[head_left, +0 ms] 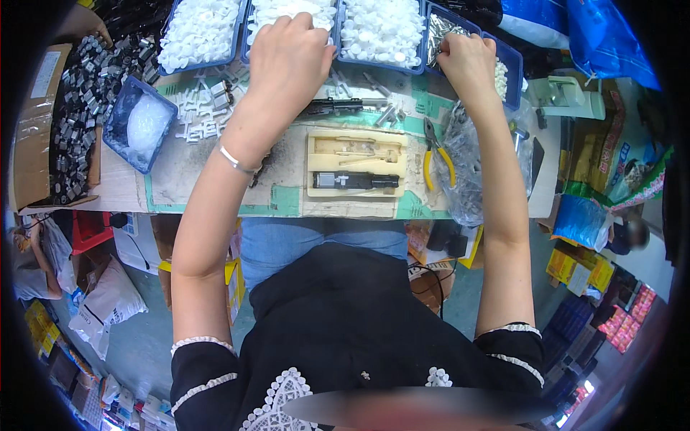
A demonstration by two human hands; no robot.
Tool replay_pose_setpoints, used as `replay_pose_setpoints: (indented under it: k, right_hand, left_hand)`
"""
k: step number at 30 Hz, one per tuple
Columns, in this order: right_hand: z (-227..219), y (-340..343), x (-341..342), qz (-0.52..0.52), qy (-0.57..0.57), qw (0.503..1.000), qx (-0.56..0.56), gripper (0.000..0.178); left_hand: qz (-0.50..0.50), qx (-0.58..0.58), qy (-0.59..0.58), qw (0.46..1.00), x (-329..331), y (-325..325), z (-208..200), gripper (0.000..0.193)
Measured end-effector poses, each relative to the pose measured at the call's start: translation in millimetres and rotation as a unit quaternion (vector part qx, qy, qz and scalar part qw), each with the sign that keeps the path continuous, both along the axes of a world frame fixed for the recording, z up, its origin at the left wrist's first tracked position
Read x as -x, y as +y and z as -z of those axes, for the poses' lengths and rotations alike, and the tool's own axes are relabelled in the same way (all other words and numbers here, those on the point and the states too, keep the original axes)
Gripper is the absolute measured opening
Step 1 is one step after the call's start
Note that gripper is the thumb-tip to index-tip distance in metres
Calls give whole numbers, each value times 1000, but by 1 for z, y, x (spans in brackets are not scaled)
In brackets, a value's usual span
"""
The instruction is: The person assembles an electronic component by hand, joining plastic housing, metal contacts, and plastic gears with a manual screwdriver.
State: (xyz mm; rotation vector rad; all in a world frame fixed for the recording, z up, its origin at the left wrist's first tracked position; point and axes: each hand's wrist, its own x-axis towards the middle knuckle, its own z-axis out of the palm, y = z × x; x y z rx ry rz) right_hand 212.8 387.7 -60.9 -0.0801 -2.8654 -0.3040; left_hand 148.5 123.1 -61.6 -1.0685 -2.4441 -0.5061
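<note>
My left hand [291,61] reaches over the middle blue bin of small white plastic parts [309,8], its fingers bent down and closed; the fingertips are hidden. Farther right, my right hand [468,63] dips into a narrower blue bin of small metal pins [440,32], fingers pinched together, with whatever they hold out of sight. Between my forearms lies a cream fixture block [356,153] with shaped recesses. A black and silver part [356,180] sits in its near recess. Beyond the block, a black slim assembly [334,106] lies on the bench beside small metal pieces [388,115].
Yellow-handled pliers [438,161] lie right of the block, against a clear plastic bag [467,172]. White bins flank my left hand, including white caps [381,32]. A blue tray [140,123], white plastic pieces [205,108] and a carton of dark metal parts [83,108] stand left.
</note>
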Motion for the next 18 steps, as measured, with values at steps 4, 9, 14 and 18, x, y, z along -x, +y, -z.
replay_pose_setpoints:
  k: [4,9,14,18]
  right_hand:
    - [8,5,-4,-29,54,995,83,8]
    - [13,12,-6,-32,106,982,155,10]
    - [-4,0,-15,-13,162,933,320,12]
    - [-35,-71,-50,-50,117,747,652,7]
  left_hand:
    - [-19,50,-23,998,9,9,2,16]
    - [-34,11,-84,996,9,5,-3,17]
    - [43,-226,-199,953,0,-11,4,17]
    - [92,-375,-464,797,-51,-17,-6,15]
